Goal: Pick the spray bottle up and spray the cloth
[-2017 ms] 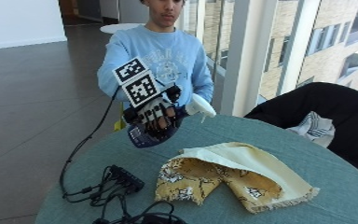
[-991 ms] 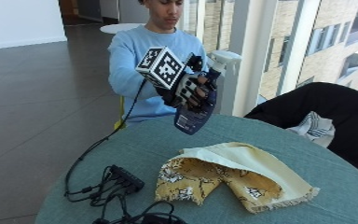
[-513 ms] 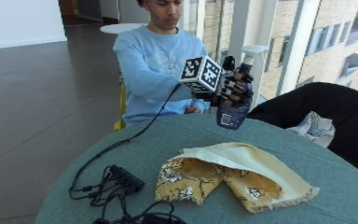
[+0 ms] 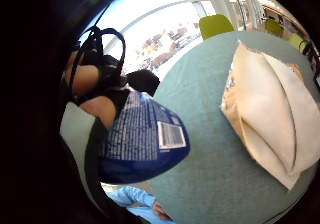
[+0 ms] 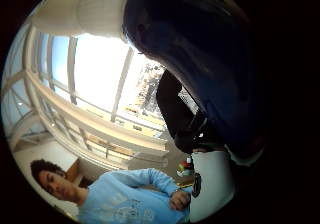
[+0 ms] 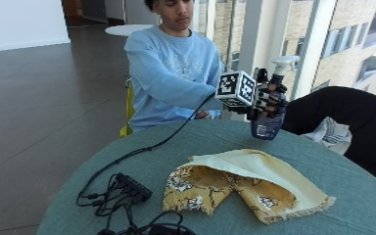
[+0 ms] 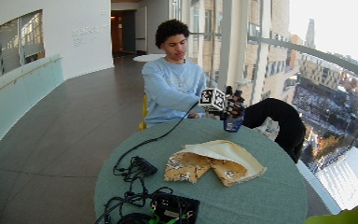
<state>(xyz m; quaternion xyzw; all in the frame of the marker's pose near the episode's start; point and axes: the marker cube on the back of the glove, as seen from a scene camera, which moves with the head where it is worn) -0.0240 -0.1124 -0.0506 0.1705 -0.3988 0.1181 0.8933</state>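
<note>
At upper right of the outside view the right hand (image 6: 264,99) curls its fingers round the bottle (image 6: 270,122), upright and lifted clear of the table (image 6: 344,171), white nozzle up. The cloth (image 6: 246,183) lies folded at lower centre, well apart. The bottle looks like stiff, smooth plastic, probably light and a bit slippery; the neck under the trigger seems the best place to hold. The cloth is soft and limp.
</note>
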